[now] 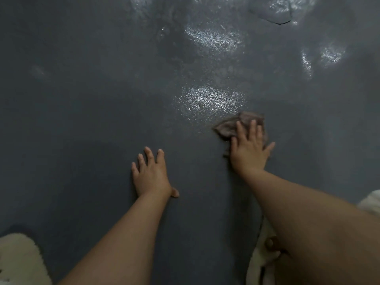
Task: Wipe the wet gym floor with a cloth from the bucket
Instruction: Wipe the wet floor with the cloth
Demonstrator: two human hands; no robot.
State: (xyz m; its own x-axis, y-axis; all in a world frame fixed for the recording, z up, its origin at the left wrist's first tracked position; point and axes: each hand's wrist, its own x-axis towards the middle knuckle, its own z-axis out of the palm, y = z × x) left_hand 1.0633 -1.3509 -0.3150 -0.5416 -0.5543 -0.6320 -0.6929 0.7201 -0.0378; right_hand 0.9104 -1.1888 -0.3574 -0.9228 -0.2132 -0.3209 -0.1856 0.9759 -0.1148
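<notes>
The dark grey gym floor (pixel 82 120) fills the view, with shiny wet patches (pixel 209 99) ahead of me. A crumpled brownish cloth (pixel 228 126) lies on the floor at the near edge of the closest wet patch. My right hand (pixel 249 149) presses flat on the cloth with straight, spread fingers. My left hand (pixel 152 173) rests flat on the bare floor to the left, fingers spread, holding nothing. No bucket is in view.
More wet glare (pixel 213 38) shows farther ahead and to the right (pixel 331 55). A dark cracked outline (pixel 279 22) marks the floor at the top right. Pale fluffy clothing (pixel 18 260) shows at the bottom left and bottom right (pixel 259 264).
</notes>
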